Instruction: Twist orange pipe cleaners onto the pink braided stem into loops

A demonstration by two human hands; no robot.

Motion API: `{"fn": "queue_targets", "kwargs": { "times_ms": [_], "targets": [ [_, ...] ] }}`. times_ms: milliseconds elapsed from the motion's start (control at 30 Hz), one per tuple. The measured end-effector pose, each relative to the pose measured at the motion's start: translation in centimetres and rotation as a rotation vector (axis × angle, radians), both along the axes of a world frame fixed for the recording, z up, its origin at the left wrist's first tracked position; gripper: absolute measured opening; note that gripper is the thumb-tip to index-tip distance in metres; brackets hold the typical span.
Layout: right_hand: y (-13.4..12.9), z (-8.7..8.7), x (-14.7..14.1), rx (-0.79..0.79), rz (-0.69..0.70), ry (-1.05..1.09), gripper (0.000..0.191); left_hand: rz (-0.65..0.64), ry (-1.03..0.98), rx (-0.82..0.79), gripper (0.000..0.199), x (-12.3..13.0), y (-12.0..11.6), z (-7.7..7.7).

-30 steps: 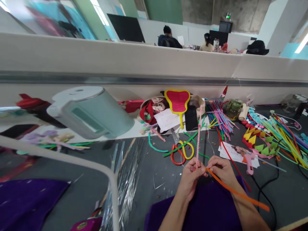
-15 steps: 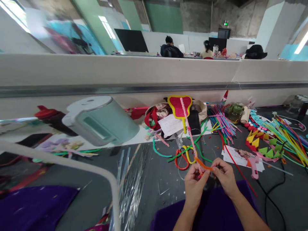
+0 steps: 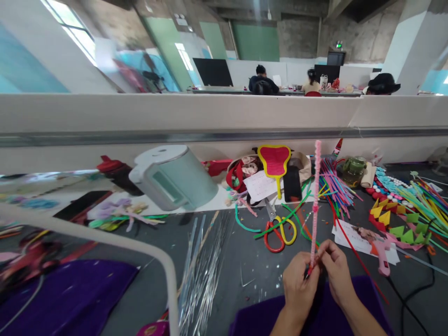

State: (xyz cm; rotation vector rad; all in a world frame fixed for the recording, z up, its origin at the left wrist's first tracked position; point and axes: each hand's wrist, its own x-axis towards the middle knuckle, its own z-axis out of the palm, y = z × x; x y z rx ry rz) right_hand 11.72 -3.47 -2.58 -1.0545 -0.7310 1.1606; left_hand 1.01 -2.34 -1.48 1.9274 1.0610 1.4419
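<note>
My left hand (image 3: 299, 282) is closed round the lower end of a pink fuzzy pipe-cleaner stem (image 3: 316, 186), which stands nearly upright. A darker pink band sits partway up it. Close beside it, my right hand (image 3: 335, 268) pinches at the stem's base. An orange pipe cleaner (image 3: 305, 227), blurred, runs from the fingertips up behind the stem; its held end is hidden by the fingers. Scissors (image 3: 280, 231) with red and yellow handles lie just left of the hands, with green pipe cleaners (image 3: 282, 221) across them.
A pale teal kettle (image 3: 185, 179) stands at the back left. Metallic strips (image 3: 206, 270) lie in front of it. At right are bundled pipe cleaners (image 3: 338, 186), a pink glue gun (image 3: 382, 256) and its black cable. A white tube (image 3: 140, 242) crosses the left foreground. People sit beyond the partition.
The view has shifted, and the table things appear further right. The pink stem has gone from leaning left to nearly upright. The orange pipe cleaner, earlier stretched between both hands, now trails behind the stem.
</note>
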Motion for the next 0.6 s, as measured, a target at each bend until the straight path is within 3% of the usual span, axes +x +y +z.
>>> {"fn": "queue_targets", "kwargs": {
  "times_ms": [167, 367, 600],
  "targets": [
    [0.32, 0.17, 0.9, -0.047, 0.057, -0.06, 0.026, 0.008, 0.021, -0.1, 0.013, 0.31, -0.14, 0.29],
    [0.49, -0.2, 0.69, -0.064, -0.059, -0.033, 0.022, -0.048, -0.011, -0.17, 0.013, 0.47, -0.15, 0.07],
    [0.45, 0.79, 0.38, -0.177, 0.05, 0.118, 0.023, -0.154, -0.335, -0.592, 0.019, 0.73, 0.29, 0.56]
  ]
}}
